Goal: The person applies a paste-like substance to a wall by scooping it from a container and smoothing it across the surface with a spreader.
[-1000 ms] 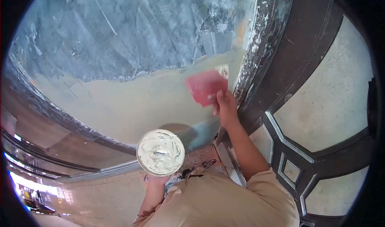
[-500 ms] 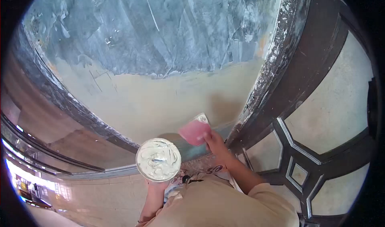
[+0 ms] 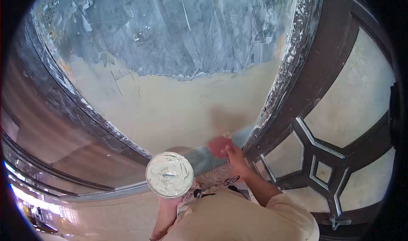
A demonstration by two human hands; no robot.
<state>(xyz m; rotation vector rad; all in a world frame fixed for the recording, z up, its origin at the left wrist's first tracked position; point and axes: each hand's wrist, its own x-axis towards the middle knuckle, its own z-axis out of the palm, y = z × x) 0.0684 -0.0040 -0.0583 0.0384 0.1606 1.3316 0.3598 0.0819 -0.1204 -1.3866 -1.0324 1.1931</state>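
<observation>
A round tub of creamy white putty (image 3: 170,174) rests on my left hand (image 3: 171,201), which grips it from below; its fingers are mostly hidden under the tub. My right hand (image 3: 236,159) is closed round a red putty scraper (image 3: 219,147), thumb on its near face. A little whitish putty shows at the scraper's upper edge. Ahead stands a wall panel (image 3: 178,100), smooth cream low down and blue-grey with scrape marks higher up. The scraper appears apart from the wall, and its shadow falls there.
A dark, paint-flecked frame (image 3: 287,66) bounds the panel on the right, beside a dark door with pale panels (image 3: 350,88). At left runs another worn frame strip (image 3: 91,109). Tiled floor (image 3: 114,213) lies below, with a bright opening at far lower left.
My right hand has lowered the scraper slightly to the right and turned it, so its face looks darker and narrower. The tub has shifted a little down. The whole view has swung slightly.
</observation>
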